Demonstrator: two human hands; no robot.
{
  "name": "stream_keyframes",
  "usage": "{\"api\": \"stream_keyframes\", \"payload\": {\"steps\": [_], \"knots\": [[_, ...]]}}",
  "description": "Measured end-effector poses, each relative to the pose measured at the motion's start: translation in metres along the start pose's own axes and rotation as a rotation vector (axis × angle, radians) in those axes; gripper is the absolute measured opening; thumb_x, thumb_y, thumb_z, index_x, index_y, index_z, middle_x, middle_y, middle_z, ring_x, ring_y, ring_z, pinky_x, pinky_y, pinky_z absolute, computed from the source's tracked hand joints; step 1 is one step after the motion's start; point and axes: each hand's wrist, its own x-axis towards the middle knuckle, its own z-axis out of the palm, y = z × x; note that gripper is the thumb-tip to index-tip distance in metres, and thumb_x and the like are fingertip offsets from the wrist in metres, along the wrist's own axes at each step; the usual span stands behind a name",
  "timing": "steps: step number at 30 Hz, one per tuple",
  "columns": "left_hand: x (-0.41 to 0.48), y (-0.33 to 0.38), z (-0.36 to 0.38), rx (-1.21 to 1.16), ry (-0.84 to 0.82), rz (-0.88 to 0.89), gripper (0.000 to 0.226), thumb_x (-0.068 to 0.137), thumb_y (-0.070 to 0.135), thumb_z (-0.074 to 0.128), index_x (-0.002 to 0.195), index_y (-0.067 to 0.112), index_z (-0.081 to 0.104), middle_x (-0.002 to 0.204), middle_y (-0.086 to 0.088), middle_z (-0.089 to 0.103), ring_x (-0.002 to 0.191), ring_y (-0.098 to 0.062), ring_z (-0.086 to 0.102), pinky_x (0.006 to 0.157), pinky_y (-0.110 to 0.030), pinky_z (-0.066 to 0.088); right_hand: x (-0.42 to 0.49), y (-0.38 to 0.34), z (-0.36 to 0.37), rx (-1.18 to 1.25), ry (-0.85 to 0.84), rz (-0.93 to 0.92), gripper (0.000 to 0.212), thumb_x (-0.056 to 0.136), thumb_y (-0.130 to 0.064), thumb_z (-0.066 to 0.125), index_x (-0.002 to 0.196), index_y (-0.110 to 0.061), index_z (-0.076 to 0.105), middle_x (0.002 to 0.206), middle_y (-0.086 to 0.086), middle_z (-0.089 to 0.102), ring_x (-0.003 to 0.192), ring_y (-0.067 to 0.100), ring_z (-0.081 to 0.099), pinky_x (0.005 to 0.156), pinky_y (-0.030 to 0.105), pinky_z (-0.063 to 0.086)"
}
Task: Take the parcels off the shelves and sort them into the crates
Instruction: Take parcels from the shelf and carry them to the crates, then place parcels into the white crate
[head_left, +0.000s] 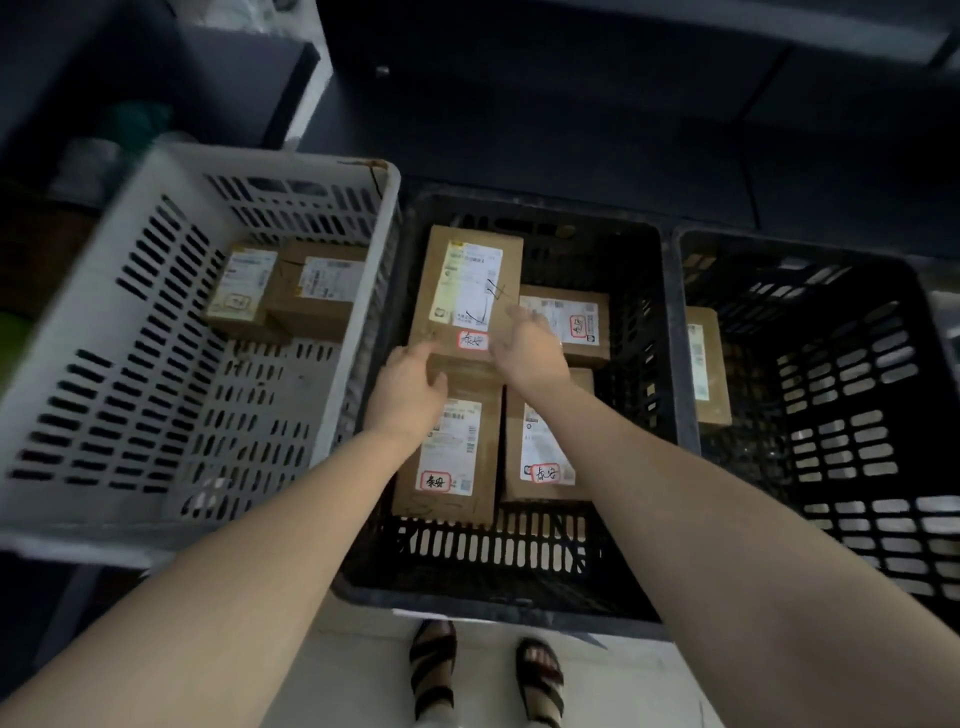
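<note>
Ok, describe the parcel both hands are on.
The parcel is a long brown cardboard box with a pen-marked white label and a red-bordered handwritten sticker. It lies label up in the black crate, over another parcel. The left hand holds its near-left corner; the right hand rests on its right edge.

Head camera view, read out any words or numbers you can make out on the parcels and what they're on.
"泰安": handwritten red-bordered sticker, near-left brown cardboard parcel in the black plastic middle crate.
"泰安", probably: same sticker, near-right brown parcel.
Stickers on the upper brown parcel and others: blurred.
Printed shipping labels: too small to read.
</note>
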Motion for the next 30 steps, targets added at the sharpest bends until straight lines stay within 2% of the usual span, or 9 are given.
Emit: {"api": "stream_keyframes", "payload": {"steps": [2, 7, 10, 14, 17, 19, 25, 28, 30], "knots": [[-0.018, 0.003, -0.025, 0.021, 0.013, 0.028, 0.040, 0.095, 0.013, 0.049, 0.134, 0.018, 0.048, 0.132, -0.009, 0.048, 0.116, -0.024, 0.051, 0.092, -0.027, 0.041, -0.024, -0.011, -0.016, -0.159, 0.000, -0.150, 0.053, 0.097, -0.019, 0.049, 0.147, -0.015, 0.033, 0.146, 0.014, 0.038, 0.128, 0.034, 0.043, 0.102, 0.043, 0.044], [-0.082, 0.016, -0.103, 0.167, 0.161, -0.021, 0.037, 0.096, 0.019, 0.048, 0.132, 0.016, 0.049, 0.129, -0.007, 0.050, 0.110, -0.025, 0.054, 0.091, -0.035, 0.048, -0.099, -0.061, -0.062, -0.485, 0.033, -0.458, 0.046, 0.099, -0.023, 0.041, 0.145, -0.019, 0.036, 0.144, 0.009, 0.041, 0.131, 0.036, 0.037, 0.099, 0.047, 0.043], [-0.150, 0.018, -0.157, 0.177, 0.298, -0.063, 0.036, 0.096, 0.020, 0.049, 0.132, 0.017, 0.049, 0.127, -0.004, 0.052, 0.111, -0.024, 0.055, 0.090, -0.037, 0.048, -0.159, -0.103, -0.081, -0.552, 0.073, -0.706, 0.044, 0.101, -0.030, 0.040, 0.144, -0.022, 0.037, 0.138, 0.007, 0.045, 0.128, 0.034, 0.039, 0.098, 0.046, 0.039], [-0.262, 0.014, -0.236, 0.280, 0.506, -0.134, 0.031, 0.094, 0.022, 0.051, 0.125, 0.019, 0.052, 0.115, -0.005, 0.057, 0.100, -0.025, 0.057, 0.080, -0.038, 0.049, -0.255, -0.184, -0.091, -0.529, 0.171, -1.044, 0.041, 0.097, -0.034, 0.048, 0.136, -0.022, 0.049, 0.129, 0.006, 0.054, 0.120, 0.033, 0.047, 0.091, 0.044, 0.041], [-0.358, 0.008, -0.302, 0.416, 0.686, -0.201, 0.027, 0.093, 0.026, 0.051, 0.119, 0.021, 0.055, 0.111, -0.002, 0.055, 0.101, -0.023, 0.055, 0.081, -0.039, 0.048, -0.338, -0.256, -0.089, -0.469, 0.252, -1.311, 0.033, 0.084, -0.030, 0.066, 0.115, -0.017, 0.065, 0.103, 0.008, 0.065, 0.097, 0.037, 0.061, 0.073, 0.045, 0.049], [-0.425, -0.001, -0.343, 0.476, 0.812, -0.237, 0.026, 0.093, 0.025, 0.050, 0.118, 0.021, 0.056, 0.109, -0.001, 0.056, 0.102, -0.022, 0.055, 0.080, -0.037, 0.048, -0.398, -0.302, -0.084, -0.391, 0.290, -1.439, 0.032, 0.075, -0.028, 0.074, 0.104, -0.017, 0.069, 0.090, 0.007, 0.066, 0.084, 0.036, 0.063, 0.063, 0.042, 0.050], [-0.634, -0.047, -0.435, 0.583, 1.123, -0.402, 0.025, 0.092, 0.026, 0.050, 0.115, 0.021, 0.056, 0.109, 0.001, 0.058, 0.102, -0.022, 0.056, 0.079, -0.037, 0.048, -0.603, -0.410, -0.038, -0.167, 0.291, -1.820, 0.029, 0.083, -0.029, 0.062, 0.108, -0.016, 0.068, 0.097, 0.007, 0.067, 0.093, 0.035, 0.063, 0.069, 0.043, 0.050], [-0.743, -0.079, -0.462, 0.684, 1.195, -0.479, 0.027, 0.092, 0.024, 0.050, 0.117, 0.019, 0.058, 0.111, -0.002, 0.059, 0.104, -0.025, 0.055, 0.082, -0.039, 0.047, -0.708, -0.447, 0.001, -0.105, 0.262, -1.952, 0.026, 0.084, -0.026, 0.066, 0.108, -0.015, 0.066, 0.099, 0.008, 0.067, 0.093, 0.034, 0.062, 0.070, 0.043, 0.050], [-0.813, -0.103, -0.476, 0.756, 1.221, -0.556, 0.027, 0.092, 0.023, 0.050, 0.118, 0.019, 0.057, 0.111, -0.003, 0.059, 0.105, -0.025, 0.054, 0.084, -0.039, 0.046, -0.774, -0.466, 0.029, -0.058, 0.224, -2.014, 0.029, 0.088, -0.027, 0.060, 0.115, -0.016, 0.064, 0.108, 0.008, 0.064, 0.103, 0.033, 0.059, 0.077, 0.043, 0.048]]}}
